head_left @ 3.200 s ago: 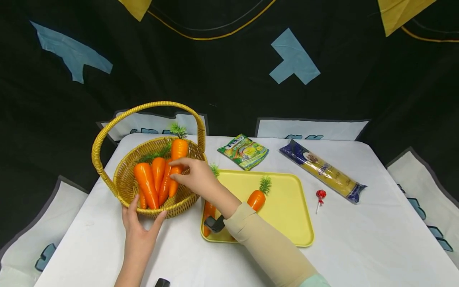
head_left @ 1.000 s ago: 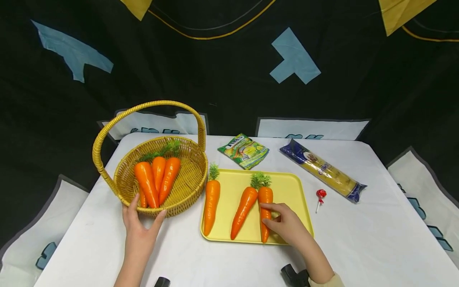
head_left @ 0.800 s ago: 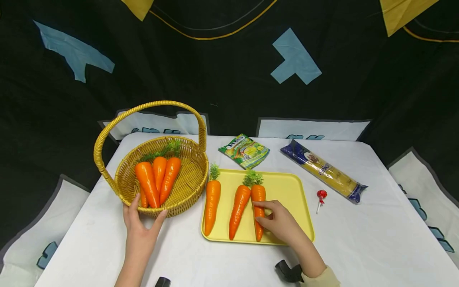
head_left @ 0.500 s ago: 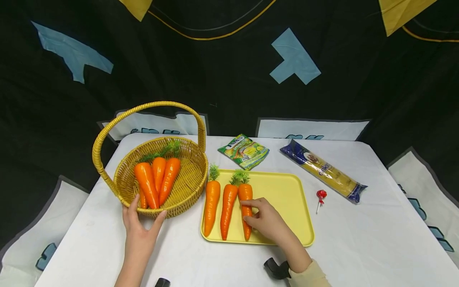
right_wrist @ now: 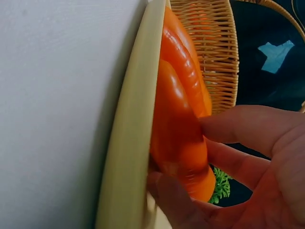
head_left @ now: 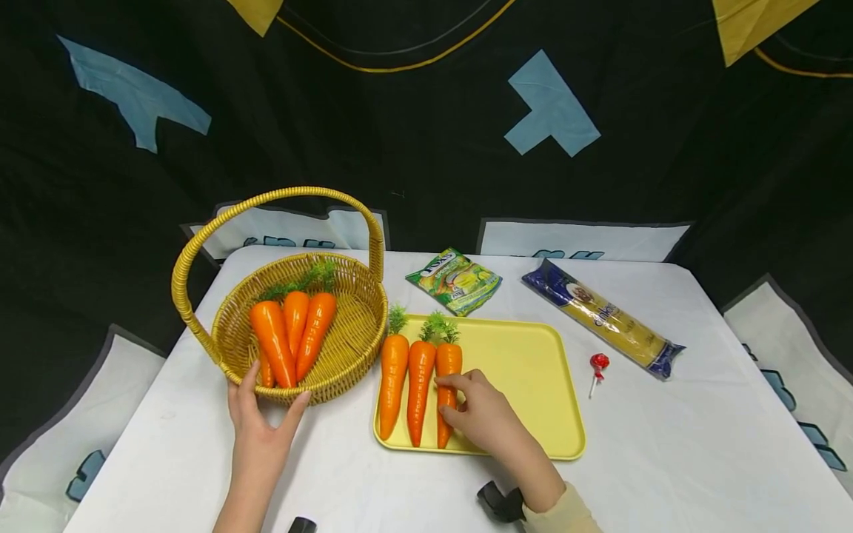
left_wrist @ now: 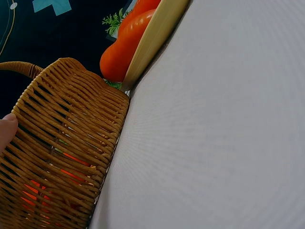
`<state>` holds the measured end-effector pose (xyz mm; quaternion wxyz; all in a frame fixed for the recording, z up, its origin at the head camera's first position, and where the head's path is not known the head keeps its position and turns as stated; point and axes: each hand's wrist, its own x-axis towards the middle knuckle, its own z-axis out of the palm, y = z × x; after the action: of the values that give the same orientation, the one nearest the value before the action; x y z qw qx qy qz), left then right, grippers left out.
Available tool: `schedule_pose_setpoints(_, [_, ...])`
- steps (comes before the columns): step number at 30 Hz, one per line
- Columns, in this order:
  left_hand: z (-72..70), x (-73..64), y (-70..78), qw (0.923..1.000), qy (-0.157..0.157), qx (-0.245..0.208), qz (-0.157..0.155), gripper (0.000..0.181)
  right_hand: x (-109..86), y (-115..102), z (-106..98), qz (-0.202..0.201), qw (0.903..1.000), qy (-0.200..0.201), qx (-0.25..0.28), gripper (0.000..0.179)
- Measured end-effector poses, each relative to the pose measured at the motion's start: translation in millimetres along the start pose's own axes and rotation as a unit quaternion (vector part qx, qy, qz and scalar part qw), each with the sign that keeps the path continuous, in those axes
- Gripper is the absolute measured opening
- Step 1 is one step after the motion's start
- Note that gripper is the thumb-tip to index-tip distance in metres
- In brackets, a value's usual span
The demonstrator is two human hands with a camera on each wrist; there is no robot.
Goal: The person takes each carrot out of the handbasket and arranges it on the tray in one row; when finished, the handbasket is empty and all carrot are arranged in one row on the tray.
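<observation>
Head view: counted three imitation carrots (head_left: 418, 385) abreast on yellow tray (head_left: 520, 392); noted right hand (head_left: 481, 409) pinching rightmost carrot (head_left: 449, 361), left hand (head_left: 256, 429) spread against wicker basket (head_left: 356, 326). Judged laying-out partway: saw three out, at least four basket carrots (head_left: 272, 340) remaining.

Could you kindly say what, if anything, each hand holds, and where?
The right hand pinches the rightmost carrot around its middle; the left hand touches the basket's rim.

A: What's hidden on the yellow tray (head_left: 526, 385)?
B: Part of the rightmost carrot (head_left: 449, 360), behind the right hand (head_left: 483, 412).
A: Left of the tray?
B: One carrot (head_left: 266, 371) in the basket (head_left: 360, 326), mostly covered by others.
A: And nearer than the tray?
B: A sleeve (head_left: 563, 514), cut by the head view's bottom edge.
</observation>
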<state>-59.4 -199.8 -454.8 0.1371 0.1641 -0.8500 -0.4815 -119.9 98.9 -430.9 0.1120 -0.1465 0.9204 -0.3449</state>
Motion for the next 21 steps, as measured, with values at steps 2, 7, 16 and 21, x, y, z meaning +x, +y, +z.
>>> schedule_pose_setpoints(2, [0.1,0.2,0.5,1.0000,0.002,-0.002,0.002,0.094,-1.8,-1.0,-0.4,-0.003,0.9999,0.002,-0.010,0.036])
schedule_pose_setpoints(7, [0.0,0.6,0.5,0.9999,0.007,-0.004,0.007,0.094,-4.4,-2.3,-1.6,-0.012,0.9997,0.011,-0.019,0.037])
schedule_pose_setpoints(16, [0.4,0.7,0.5,1.0000,0.008,0.000,0.005,0.093,-3.8,0.5,-3.9,-0.006,0.9994,0.012,-0.033,0.052])
schedule_pose_setpoints(21, [0.2,1.0,-0.8,0.9999,0.012,0.001,0.009,0.093,-4.9,0.4,-7.0,-0.001,0.9994,0.014,-0.031,0.056])
